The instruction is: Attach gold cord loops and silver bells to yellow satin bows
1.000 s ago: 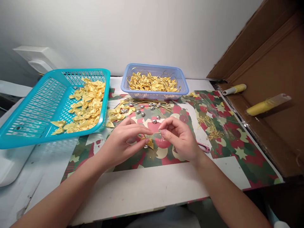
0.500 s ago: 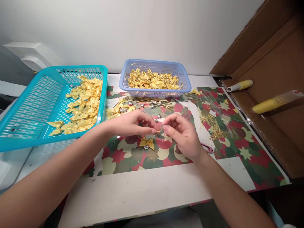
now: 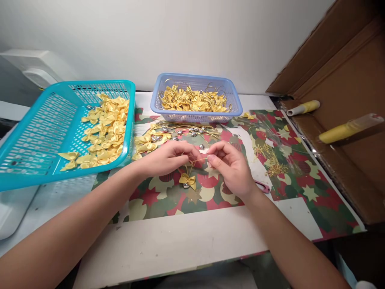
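Between my two hands runs a thin gold cord [image 3: 200, 160]. My right hand [image 3: 231, 170] pinches one end between thumb and forefinger. My left hand [image 3: 170, 158] is closed on the cord's other side, its fingertips partly hidden. Below the left fingers, a yellow ribbon bow [image 3: 188, 180] hangs from or lies by the cord, with a silver bell [image 3: 186, 186] at its lower edge. Just beyond my hands lie several loose silver bells [image 3: 194, 132], a bundle of gold cords [image 3: 177, 126] and more yellow bows [image 3: 147, 143].
At left stands a turquoise basket [image 3: 131, 120] of yellow bows. A blue basket [image 3: 197, 116] with corded bows is at the back. Gold cord scraps [image 3: 272, 162] and a pink-handled tool [image 3: 262, 186] lie at right, near a cardboard wall [image 3: 349, 92] with two yellow-and-white tubes.
My left hand has shifted slightly and the cord now stretches between both hands, with a small loop showing above the bow. The bow has moved slightly to the right.
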`<state>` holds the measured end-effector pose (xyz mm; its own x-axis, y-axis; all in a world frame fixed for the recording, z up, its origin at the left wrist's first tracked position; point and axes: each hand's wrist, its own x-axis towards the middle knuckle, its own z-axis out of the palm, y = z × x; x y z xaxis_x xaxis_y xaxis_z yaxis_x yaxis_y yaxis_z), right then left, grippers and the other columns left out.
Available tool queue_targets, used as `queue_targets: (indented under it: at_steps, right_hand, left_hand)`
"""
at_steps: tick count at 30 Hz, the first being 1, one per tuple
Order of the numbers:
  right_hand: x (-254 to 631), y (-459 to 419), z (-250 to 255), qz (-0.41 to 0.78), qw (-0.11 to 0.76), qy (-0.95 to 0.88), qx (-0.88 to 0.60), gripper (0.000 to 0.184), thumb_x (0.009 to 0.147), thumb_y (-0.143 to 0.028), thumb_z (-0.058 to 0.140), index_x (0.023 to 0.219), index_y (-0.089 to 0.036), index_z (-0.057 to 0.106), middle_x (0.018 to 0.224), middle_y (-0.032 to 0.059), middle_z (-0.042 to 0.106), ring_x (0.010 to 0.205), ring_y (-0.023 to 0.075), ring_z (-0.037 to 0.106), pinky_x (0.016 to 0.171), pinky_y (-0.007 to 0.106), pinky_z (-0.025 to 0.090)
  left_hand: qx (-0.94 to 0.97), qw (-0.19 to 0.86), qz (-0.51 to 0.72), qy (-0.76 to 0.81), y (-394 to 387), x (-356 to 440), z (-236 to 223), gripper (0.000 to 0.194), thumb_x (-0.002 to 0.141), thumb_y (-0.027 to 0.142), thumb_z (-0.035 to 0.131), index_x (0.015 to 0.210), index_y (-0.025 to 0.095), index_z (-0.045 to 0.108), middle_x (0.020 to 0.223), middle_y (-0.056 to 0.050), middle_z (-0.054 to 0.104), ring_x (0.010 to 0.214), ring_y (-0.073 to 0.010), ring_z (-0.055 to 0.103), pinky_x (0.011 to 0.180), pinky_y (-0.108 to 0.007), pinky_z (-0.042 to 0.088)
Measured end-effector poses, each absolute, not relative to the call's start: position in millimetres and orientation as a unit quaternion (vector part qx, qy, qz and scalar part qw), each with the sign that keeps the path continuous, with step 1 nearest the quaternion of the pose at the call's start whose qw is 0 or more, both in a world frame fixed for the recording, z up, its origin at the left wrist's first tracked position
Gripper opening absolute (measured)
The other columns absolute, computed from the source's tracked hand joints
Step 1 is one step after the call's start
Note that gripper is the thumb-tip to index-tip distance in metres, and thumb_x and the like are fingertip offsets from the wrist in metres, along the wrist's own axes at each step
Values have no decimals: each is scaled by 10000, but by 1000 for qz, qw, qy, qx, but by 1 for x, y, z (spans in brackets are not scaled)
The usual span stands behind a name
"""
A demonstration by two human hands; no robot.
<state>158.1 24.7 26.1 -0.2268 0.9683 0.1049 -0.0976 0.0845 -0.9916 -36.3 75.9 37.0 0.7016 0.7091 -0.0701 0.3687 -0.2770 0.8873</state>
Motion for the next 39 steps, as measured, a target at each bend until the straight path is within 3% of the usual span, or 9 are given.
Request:
queue_targets:
  at_steps: [6, 14, 20, 24, 33, 39]
  right_hand:
    - [157, 25, 26, 539, 476, -557, -416, 29, 868, -213, 558, 845, -214, 575, 751, -31, 558, 637, 81, 505, 567, 213, 422]
    - [158, 23, 26, 535, 473, -555, -427, 24, 866, -210, 558, 847, -213, 573, 807, -12, 574, 672, 91, 520, 583, 221, 438]
    - [157, 23, 26, 543, 468, -563, -411, 27, 875, -213, 558, 856, -215, 577, 802, -12, 590, 706, 100, 557, 622, 236, 464]
    - [154, 24, 28, 551, 473, -562, -396, 27, 882, -217, 560, 862, -215, 578, 811, -15, 605, 737, 102, 585, 653, 239, 479]
    - [155, 23, 32, 516, 482, -572, -418, 18, 871, -228, 564, 855, -224, 570, 771, -21, 577, 682, 102, 552, 628, 249, 465]
    - [159, 25, 32, 504, 494, -568, -423, 25, 869, -228, 569, 845, -225, 575, 776, -18, 573, 668, 100, 540, 625, 248, 472]
  left_hand:
    - [669, 506, 261, 478, 74, -34, 33, 354, 702, 179, 420, 882, 203, 724, 962, -22, 708, 898, -194, 612, 835, -301, 489]
    - [506, 544, 371, 557, 81, -37, 25, 252, 672, 160, 481, 822, 161, 684, 1063, -79, 682, 738, -147, 598, 599, -251, 481]
    - [723, 491, 232, 427, 72, -39, 43, 227, 799, 315, 626, 983, 199, 690, 969, -42, 705, 735, -144, 609, 661, -263, 488]
    - [816, 436, 177, 336, 70, -32, 50, 191, 827, 356, 632, 880, 197, 723, 842, -16, 720, 763, -151, 621, 718, -260, 479]
    - [788, 434, 150, 410, 69, -51, 42, 270, 828, 421, 623, 847, 190, 761, 731, -43, 720, 647, -154, 612, 591, -254, 485]
    - [792, 464, 148, 368, 62, -62, 38, 311, 897, 380, 551, 742, 204, 755, 906, -56, 741, 860, -178, 656, 822, -302, 507]
